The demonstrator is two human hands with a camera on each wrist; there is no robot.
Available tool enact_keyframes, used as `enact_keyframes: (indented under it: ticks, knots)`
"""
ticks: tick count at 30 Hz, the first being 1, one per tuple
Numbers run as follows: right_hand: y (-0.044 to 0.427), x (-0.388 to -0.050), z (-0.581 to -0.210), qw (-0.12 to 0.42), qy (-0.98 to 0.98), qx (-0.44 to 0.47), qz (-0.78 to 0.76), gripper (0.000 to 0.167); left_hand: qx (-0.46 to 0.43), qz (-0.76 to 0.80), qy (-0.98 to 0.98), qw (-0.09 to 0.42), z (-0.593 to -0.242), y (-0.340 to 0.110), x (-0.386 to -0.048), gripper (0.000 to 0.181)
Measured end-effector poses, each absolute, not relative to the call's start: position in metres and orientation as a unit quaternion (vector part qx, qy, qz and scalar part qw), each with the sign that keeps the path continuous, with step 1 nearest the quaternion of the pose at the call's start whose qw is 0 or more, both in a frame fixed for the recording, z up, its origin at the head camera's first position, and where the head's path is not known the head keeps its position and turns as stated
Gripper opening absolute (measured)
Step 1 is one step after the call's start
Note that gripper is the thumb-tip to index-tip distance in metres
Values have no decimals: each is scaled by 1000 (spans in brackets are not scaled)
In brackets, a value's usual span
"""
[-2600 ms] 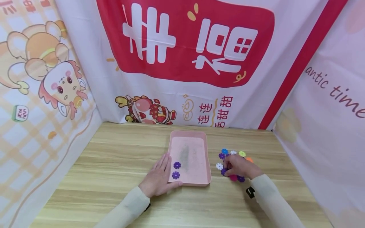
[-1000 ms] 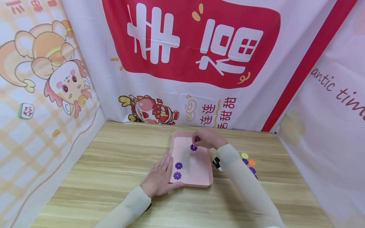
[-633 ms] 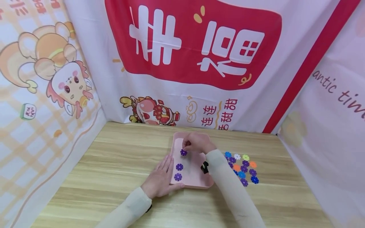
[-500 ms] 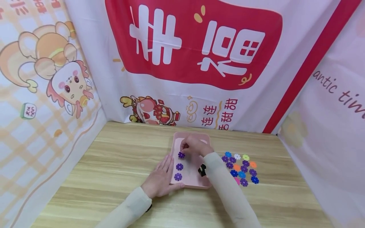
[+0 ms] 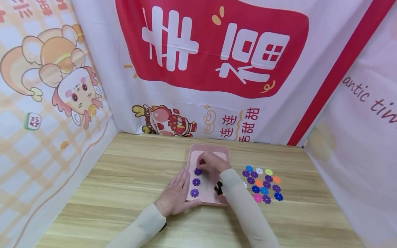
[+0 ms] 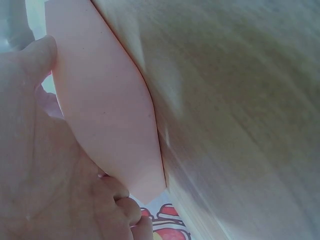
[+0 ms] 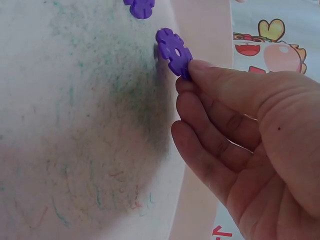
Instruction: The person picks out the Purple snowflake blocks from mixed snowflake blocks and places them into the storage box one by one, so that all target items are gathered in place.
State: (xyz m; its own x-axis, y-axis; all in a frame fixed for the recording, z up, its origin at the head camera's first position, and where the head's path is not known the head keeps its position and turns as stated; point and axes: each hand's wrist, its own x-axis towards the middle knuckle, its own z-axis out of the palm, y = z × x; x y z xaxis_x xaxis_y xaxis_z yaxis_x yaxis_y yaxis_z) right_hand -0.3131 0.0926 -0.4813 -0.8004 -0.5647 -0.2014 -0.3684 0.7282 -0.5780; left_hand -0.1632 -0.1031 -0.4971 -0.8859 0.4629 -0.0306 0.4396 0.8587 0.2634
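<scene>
Two purple discs (image 5: 196, 182) lie flat in the pink tray (image 5: 208, 195), one beyond the other near its left wall. A third disc (image 5: 197, 171), purple as well, is just past them, pinched by one edge in my right grip (image 5: 212, 162), between thumb and fingertip. From my right wrist I see it tilted above the tray's floor, and I cannot tell whether its lower edge touches. My other fingers on that side bend in below it. Green scuffs (image 7: 112, 87) mark the floor there.

My left grip (image 5: 175, 195) is relaxed and spread, clasping nothing: the fingers lie along the tray's left wall and the thumb reaches along its near edge. From that wrist I see the smooth outer wall of the tray standing on the worktop (image 5: 139, 162), with my thumb against the rim.

Just right of the tray, loose discs (image 5: 267, 185) are clustered flat on the worktop: purple, blue, orange, white, pink and one lime. A white disc (image 5: 245, 185) shows partly beside my right sleeve (image 5: 247, 205), and a black strap (image 5: 218, 188) sits at that wrist.

Behind the worktop hangs a white cloth (image 5: 161, 92) with a red panel (image 5: 207, 51) and big white characters; printed cloths (image 5: 18, 148) flank it.
</scene>
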Motion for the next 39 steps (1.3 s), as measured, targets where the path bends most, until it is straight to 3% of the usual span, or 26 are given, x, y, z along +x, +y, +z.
enact_keyframes:
  ticks: [10,17,29,39]
  knots:
    - [100,-311,-476,178,921,-242,-247,8,233,129,962,55,-496,-102,-163,117]
    - [118,-309,-451,136,933,-263,-206,14,233,142,961,50,-494,-104,-163,116]
    - [189,-298,-414,111,941,-279,-158,13,231,133,962,54,-493,-103,-164,119]
    - [246,-289,-425,118,951,-259,-123,13,231,123,963,59,-498,-103,-165,120]
